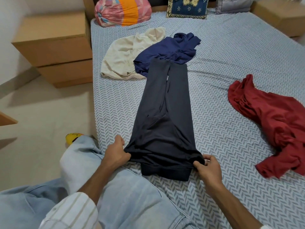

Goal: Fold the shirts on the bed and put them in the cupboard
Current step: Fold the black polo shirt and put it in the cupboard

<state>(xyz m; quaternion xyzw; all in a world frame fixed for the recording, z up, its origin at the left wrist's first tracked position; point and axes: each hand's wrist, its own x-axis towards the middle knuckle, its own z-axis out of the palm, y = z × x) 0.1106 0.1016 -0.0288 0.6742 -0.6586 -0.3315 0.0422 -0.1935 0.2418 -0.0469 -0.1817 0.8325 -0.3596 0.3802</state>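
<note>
A black shirt point(165, 116) lies lengthwise on the bed point(231, 63), folded into a long narrow strip with its sides turned in. My left hand point(115, 152) pinches its near left corner and my right hand point(208, 169) pinches its near right corner, lifting the near end slightly off the sheet. A crumpled navy shirt point(168, 52) lies just beyond the black one, partly under its far end. A cream shirt point(125, 55) is bunched to the left of the navy one. A red shirt point(270, 123) lies crumpled at the right. No cupboard is in view.
My knee in light jeans point(132, 195) rests on the bed's near edge. A wooden bedside unit point(54, 47) stands left of the bed. A pink-and-orange bundle point(122, 10) and a blue cushion point(188, 7) sit by the headboard. Tiled floor point(41, 121) lies at the left.
</note>
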